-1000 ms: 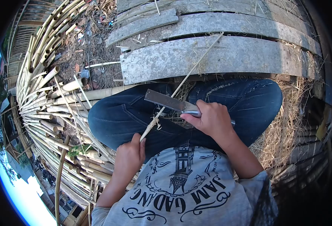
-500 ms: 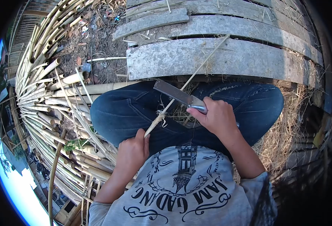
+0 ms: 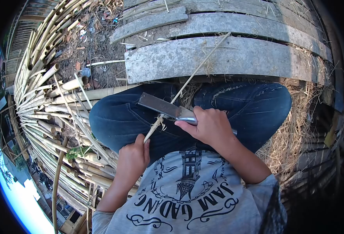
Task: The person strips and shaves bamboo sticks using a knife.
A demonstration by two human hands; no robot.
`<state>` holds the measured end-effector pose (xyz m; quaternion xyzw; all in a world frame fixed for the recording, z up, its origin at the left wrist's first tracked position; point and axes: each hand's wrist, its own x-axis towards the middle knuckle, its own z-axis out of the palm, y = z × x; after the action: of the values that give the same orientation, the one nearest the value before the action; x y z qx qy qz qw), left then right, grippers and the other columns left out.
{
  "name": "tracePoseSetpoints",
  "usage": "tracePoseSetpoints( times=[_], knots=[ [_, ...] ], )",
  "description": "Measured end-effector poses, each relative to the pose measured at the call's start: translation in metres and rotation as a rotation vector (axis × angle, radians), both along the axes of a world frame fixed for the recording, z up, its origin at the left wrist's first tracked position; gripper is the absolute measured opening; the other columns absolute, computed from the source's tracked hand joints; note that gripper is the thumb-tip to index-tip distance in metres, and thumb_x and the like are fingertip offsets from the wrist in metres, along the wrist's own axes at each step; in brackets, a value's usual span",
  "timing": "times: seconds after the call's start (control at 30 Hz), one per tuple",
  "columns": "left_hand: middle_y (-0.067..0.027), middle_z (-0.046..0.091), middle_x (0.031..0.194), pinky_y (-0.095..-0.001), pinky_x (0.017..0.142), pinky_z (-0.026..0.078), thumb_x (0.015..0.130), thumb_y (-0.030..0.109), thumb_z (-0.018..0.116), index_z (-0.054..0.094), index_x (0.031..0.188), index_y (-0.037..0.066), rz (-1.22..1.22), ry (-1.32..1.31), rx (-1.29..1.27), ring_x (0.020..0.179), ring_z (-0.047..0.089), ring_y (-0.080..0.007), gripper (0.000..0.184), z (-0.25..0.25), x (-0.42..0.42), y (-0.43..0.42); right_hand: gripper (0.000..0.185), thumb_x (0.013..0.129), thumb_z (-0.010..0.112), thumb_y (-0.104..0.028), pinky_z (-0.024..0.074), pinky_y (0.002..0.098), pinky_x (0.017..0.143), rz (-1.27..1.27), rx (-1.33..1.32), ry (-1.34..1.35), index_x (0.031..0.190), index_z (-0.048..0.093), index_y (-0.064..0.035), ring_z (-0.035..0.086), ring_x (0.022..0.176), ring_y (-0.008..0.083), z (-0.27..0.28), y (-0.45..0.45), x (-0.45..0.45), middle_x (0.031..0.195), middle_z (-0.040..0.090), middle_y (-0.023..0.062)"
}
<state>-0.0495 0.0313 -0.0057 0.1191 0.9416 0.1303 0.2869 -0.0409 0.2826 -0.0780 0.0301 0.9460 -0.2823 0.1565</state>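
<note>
A thin pale bamboo strip [image 3: 201, 65] runs slantwise from my lap up onto the nearest grey board. My left hand [image 3: 133, 155] is closed on its lower end, just below a tuft of curled shavings [image 3: 157, 124]. My right hand [image 3: 212, 128] grips the metal handle of a knife with a broad flat blade [image 3: 159, 105]. The blade lies across the strip, close above the shavings, and points to the upper left. Both hands are over my crossed legs in blue jeans.
Wide grey boards [image 3: 257, 56] lie in front of my knees, with a loose short plank [image 3: 150, 24] on the left. Many bamboo poles [image 3: 43, 117] are stacked at the left. Straw-like shavings [image 3: 296, 128] cover the ground at the right.
The knife has moved down along the strip, nearer to the shavings and my left hand. My left hand still holds the lower end. The view has shifted slightly.
</note>
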Motion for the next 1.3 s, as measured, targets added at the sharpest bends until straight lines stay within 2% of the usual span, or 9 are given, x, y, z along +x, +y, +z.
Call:
tracePoseSetpoints(
  times=[0.2, 0.3, 0.43, 0.57, 0.67, 0.87, 0.97, 1.17, 1.3],
  knots=[
    [-0.0221, 0.054, 0.054, -0.0512, 0.050, 0.043, 0.098, 0.014, 0.054, 0.053, 0.087, 0.001, -0.006, 0.014, 0.021, 0.055, 0.058, -0.0444, 0.017, 0.000, 0.000, -0.003, 0.068, 0.083, 0.060, -0.070, 0.0532, 0.0416, 0.049, 0.029, -0.058, 0.034, 0.069, 0.064, -0.0035, 0.066, 0.053, 0.0339, -0.010, 0.018, -0.004, 0.056, 0.063, 0.0169],
    [-0.0224, 0.054, 0.055, -0.0509, 0.050, 0.043, 0.098, 0.014, 0.054, 0.053, 0.087, 0.001, -0.022, 0.006, -0.001, 0.055, 0.058, -0.0445, 0.017, 0.001, 0.001, -0.002, 0.066, 0.088, 0.059, -0.065, 0.0544, 0.0455, 0.054, -0.314, 0.142, 0.025, 0.069, 0.063, -0.0022, 0.067, 0.058, 0.0388, -0.026, 0.062, -0.008, 0.060, 0.064, 0.0197],
    [-0.0228, 0.054, 0.055, -0.0508, 0.050, 0.043, 0.098, 0.014, 0.054, 0.053, 0.087, 0.000, -0.015, 0.004, 0.019, 0.055, 0.058, -0.0447, 0.017, 0.001, -0.001, 0.000, 0.067, 0.088, 0.058, -0.065, 0.0551, 0.0437, 0.054, -0.227, 0.128, -0.049, 0.071, 0.066, -0.0006, 0.068, 0.060, 0.0368, -0.004, 0.058, -0.022, 0.061, 0.064, 0.0210],
    [-0.0231, 0.054, 0.055, -0.0512, 0.050, 0.042, 0.098, 0.014, 0.054, 0.054, 0.088, 0.000, 0.004, 0.021, 0.000, 0.055, 0.058, -0.0449, 0.017, 0.000, 0.002, 0.001, 0.070, 0.083, 0.058, -0.071, 0.0547, 0.0417, 0.051, 0.066, -0.042, -0.009, 0.071, 0.067, -0.0033, 0.068, 0.055, 0.0334, 0.000, -0.008, -0.012, 0.057, 0.064, 0.0169],
    [-0.0230, 0.054, 0.055, -0.0515, 0.050, 0.042, 0.098, 0.014, 0.054, 0.054, 0.089, 0.000, 0.016, 0.011, -0.005, 0.055, 0.058, -0.0449, 0.016, 0.001, 0.002, -0.005, 0.069, 0.082, 0.060, -0.071, 0.0536, 0.0406, 0.049, -0.042, -0.022, 0.115, 0.067, 0.065, -0.0039, 0.067, 0.053, 0.0313, -0.021, 0.011, -0.015, 0.056, 0.063, 0.0158],
    [-0.0209, 0.055, 0.054, -0.0507, 0.049, 0.045, 0.098, 0.015, 0.054, 0.054, 0.088, 0.001, -0.027, 0.015, -0.016, 0.053, 0.059, -0.0427, 0.017, -0.001, 0.002, -0.003, 0.068, 0.084, 0.060, -0.069, 0.0547, 0.0397, 0.051, -0.118, 0.017, 0.045, 0.069, 0.066, -0.0027, 0.069, 0.055, 0.0311, -0.009, 0.021, -0.017, 0.057, 0.064, 0.0170],
    [-0.0190, 0.056, 0.053, -0.0498, 0.048, 0.047, 0.098, 0.017, 0.054, 0.053, 0.086, 0.003, -0.048, 0.052, -0.030, 0.051, 0.060, -0.0408, 0.019, -0.003, 0.003, -0.004, 0.067, 0.084, 0.060, -0.068, 0.0550, 0.0404, 0.051, 0.090, -0.025, -0.025, 0.071, 0.067, -0.0027, 0.069, 0.055, 0.0322, 0.001, 0.002, -0.011, 0.059, 0.065, 0.0180],
    [-0.0222, 0.053, 0.054, -0.0513, 0.049, 0.042, 0.098, 0.015, 0.054, 0.053, 0.089, 0.001, -0.018, 0.023, 0.002, 0.054, 0.057, -0.0447, 0.016, -0.001, 0.001, -0.005, 0.069, 0.088, 0.057, -0.067, 0.0540, 0.0445, 0.052, -0.266, 0.132, 0.014, 0.069, 0.066, -0.0013, 0.068, 0.058, 0.0360, -0.026, 0.066, -0.028, 0.060, 0.064, 0.0190],
    [-0.0201, 0.055, 0.054, -0.0503, 0.048, 0.044, 0.098, 0.016, 0.054, 0.053, 0.087, 0.002, -0.027, 0.027, 0.002, 0.052, 0.058, -0.0426, 0.018, -0.003, 0.003, -0.005, 0.072, 0.086, 0.057, -0.069, 0.0550, 0.0439, 0.055, -0.024, -0.029, -0.068, 0.072, 0.068, -0.0003, 0.068, 0.059, 0.0359, 0.002, 0.020, -0.018, 0.061, 0.065, 0.0193]
  ],
)
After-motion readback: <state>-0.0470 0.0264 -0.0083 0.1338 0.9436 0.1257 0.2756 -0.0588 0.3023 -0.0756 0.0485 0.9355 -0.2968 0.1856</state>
